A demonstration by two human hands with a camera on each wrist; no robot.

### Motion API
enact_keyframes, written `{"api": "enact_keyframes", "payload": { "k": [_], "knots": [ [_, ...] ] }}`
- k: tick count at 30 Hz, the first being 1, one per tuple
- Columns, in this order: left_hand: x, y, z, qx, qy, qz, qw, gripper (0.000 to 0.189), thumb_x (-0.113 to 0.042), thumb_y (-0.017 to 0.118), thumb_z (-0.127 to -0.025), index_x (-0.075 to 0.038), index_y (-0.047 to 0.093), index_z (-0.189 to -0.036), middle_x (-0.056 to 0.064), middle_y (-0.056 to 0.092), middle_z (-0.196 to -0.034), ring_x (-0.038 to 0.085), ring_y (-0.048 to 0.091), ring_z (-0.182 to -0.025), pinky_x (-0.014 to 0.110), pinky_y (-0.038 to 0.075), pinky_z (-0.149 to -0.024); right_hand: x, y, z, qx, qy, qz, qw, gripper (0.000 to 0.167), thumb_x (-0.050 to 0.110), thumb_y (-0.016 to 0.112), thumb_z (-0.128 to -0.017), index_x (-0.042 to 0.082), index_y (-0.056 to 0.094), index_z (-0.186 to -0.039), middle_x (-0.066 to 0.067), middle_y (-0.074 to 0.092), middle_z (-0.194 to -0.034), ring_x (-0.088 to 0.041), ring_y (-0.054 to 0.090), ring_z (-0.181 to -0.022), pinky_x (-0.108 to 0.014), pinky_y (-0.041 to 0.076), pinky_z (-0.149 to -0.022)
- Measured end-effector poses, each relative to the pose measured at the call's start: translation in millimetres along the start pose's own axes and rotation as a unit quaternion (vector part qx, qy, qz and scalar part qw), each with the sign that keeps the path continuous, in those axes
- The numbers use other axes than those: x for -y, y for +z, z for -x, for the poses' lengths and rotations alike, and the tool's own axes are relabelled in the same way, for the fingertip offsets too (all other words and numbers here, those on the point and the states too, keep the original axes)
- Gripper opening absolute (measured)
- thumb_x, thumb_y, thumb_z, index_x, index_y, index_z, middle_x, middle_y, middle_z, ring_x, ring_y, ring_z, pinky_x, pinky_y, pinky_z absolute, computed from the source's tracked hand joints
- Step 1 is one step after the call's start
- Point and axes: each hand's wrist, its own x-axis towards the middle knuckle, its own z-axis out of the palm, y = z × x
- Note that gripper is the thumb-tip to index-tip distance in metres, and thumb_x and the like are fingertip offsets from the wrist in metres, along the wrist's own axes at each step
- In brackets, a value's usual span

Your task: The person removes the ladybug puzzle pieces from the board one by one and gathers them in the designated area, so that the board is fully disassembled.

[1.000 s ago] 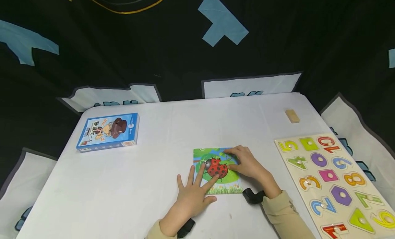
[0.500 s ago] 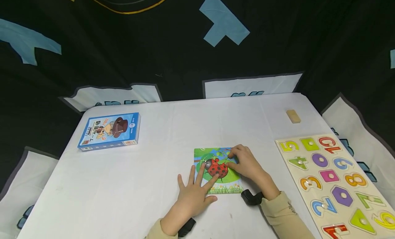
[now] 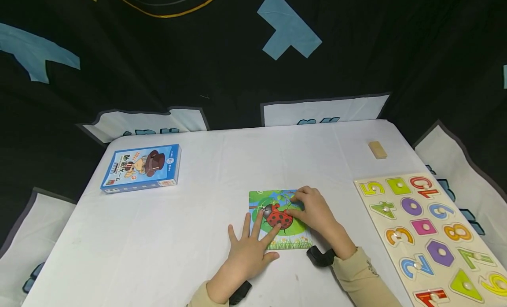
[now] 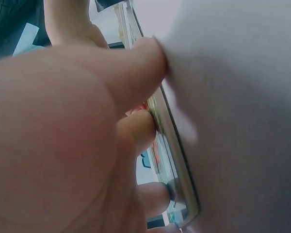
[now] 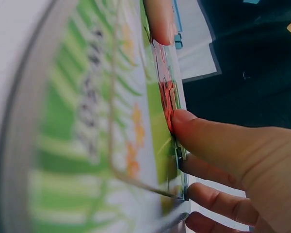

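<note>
Flat on the surface (image 3: 206, 236): the ladybug puzzle board (image 3: 296, 230), nearly square, so with no clear long axis. In its right half, at the ladybug's back, a small puzzle piece (image 5: 174, 97), seemingly raised a little and pinched between thumb and fingers of the right hand (image 3: 314, 212). No gap, then, between right hand and piece; nearer to it than the left, and with wrist off the board's near right side. Too covered to tell: the piece's own long axis. Over the board's near left part, the left hand (image 3: 246, 254), gripping nothing, with fingers straight and spread, tips resting on the picture. In the way around the piece: mainly those left fingertips, just toward the near left. To the right of the board, well apart, a number board (image 3: 441, 276); beyond it to the right, a wooden block (image 3: 377, 150); beyond it to the left, a blue box (image 3: 141, 168).
</note>
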Motion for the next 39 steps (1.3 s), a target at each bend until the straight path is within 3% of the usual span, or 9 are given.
{"api": "enact_keyframes", "payload": {
  "k": [8, 13, 18, 23, 26, 30, 33, 39],
  "knots": [
    [0.8, -2.0, 0.1, 0.001, -0.006, -0.002, 1.0, 0.061, -0.057, 0.044, -0.086, -0.036, 0.028, -0.142, 0.016, 0.01, -0.149, 0.044, 0.008, -0.132, 0.072, 0.015, -0.088, -0.9, -13.3, -0.7, -0.019, 0.038, -0.03, 0.9986, 0.031, 0.025, 0.075, -0.073, 0.0, 0.069, -0.09, -0.013, 0.06, -0.101, -0.032, 0.055, -0.097, -0.046, 0.042, -0.084],
    [1.2, -3.0, 3.8, 0.004, -0.007, 0.005, 1.0, 0.063, -0.057, 0.043, -0.086, -0.034, 0.027, -0.142, 0.019, 0.01, -0.148, 0.045, 0.007, -0.131, 0.071, 0.015, -0.089, -15.6, -33.9, 15.2, -0.071, 0.112, -0.031, 0.9907, 0.034, 0.026, 0.072, -0.076, -0.004, 0.067, -0.092, -0.017, 0.06, -0.102, -0.036, 0.055, -0.097, -0.048, 0.042, -0.08],
    [2.7, -1.6, 4.1, -0.001, -0.012, 0.003, 0.9999, 0.063, -0.057, 0.043, -0.086, -0.033, 0.027, -0.142, 0.02, 0.01, -0.148, 0.046, 0.006, -0.131, 0.072, 0.014, -0.088, -31.5, -48.9, 30.6, -0.084, 0.21, 0.006, 0.9741, 0.033, 0.029, 0.068, -0.079, -0.002, 0.067, -0.092, -0.015, 0.063, -0.086, -0.029, 0.059, -0.073, -0.04, 0.046, -0.06],
    [2.1, 0.1, 2.7, -0.005, -0.005, 0.012, 0.9999, 0.063, -0.057, 0.043, -0.086, -0.032, 0.028, -0.142, 0.02, 0.01, -0.148, 0.047, 0.006, -0.13, 0.073, 0.013, -0.088, -38.9, -58.0, 39.3, -0.071, 0.278, 0.033, 0.9575, 0.024, 0.024, 0.063, -0.083, 0.0, 0.065, -0.084, -0.01, 0.061, -0.066, -0.021, 0.05, -0.051, -0.032, 0.035, -0.04],
    [0.6, 0.5, 2.2, -0.003, -0.005, 0.014, 0.9999, 0.063, -0.057, 0.043, -0.086, -0.033, 0.028, -0.142, 0.02, 0.009, -0.148, 0.047, 0.006, -0.131, 0.072, 0.013, -0.088, -41.7, -57.0, 41.9, -0.073, 0.278, 0.032, 0.9573, 0.022, 0.022, 0.064, -0.082, 0.001, 0.064, -0.087, -0.007, 0.058, -0.06, -0.018, 0.046, -0.047, -0.03, 0.032, -0.039],
    [0.3, 0.5, 2.6, -0.001, -0.007, 0.014, 0.9999, 0.062, -0.056, 0.043, -0.087, -0.033, 0.028, -0.142, 0.02, 0.009, -0.148, 0.046, 0.006, -0.131, 0.072, 0.013, -0.089, -41.7, -48.9, 40.6, -0.058, 0.227, 0.023, 0.972, 0.029, 0.022, 0.065, -0.083, 0.004, 0.063, -0.105, -0.002, 0.05, -0.054, -0.015, 0.04, -0.043, -0.029, 0.03, -0.038],
    [0.3, 0.4, 2.8, -0.001, -0.006, 0.015, 0.9999, 0.062, -0.056, 0.043, -0.087, -0.033, 0.029, -0.142, 0.02, 0.009, -0.148, 0.047, 0.006, -0.131, 0.072, 0.013, -0.088, -39.0, -43.7, 39.1, -0.017, 0.196, 0.02, 0.9802, 0.033, 0.022, 0.064, -0.084, 0.007, 0.062, -0.114, -0.003, 0.052, -0.056, -0.014, 0.039, -0.044, -0.029, 0.03, -0.039],
    [0.1, 0.2, 2.6, 0.0, -0.006, 0.018, 0.9998, 0.062, -0.056, 0.043, -0.087, -0.033, 0.029, -0.142, 0.02, 0.009, -0.148, 0.047, 0.005, -0.131, 0.072, 0.012, -0.089, -34.9, -40.8, 38.2, 0.043, 0.208, 0.02, 0.977, 0.038, 0.025, 0.062, -0.085, 0.007, 0.059, -0.119, -0.012, 0.064, -0.075, -0.018, 0.046, -0.053, -0.031, 0.035, -0.044]
  ]
}}
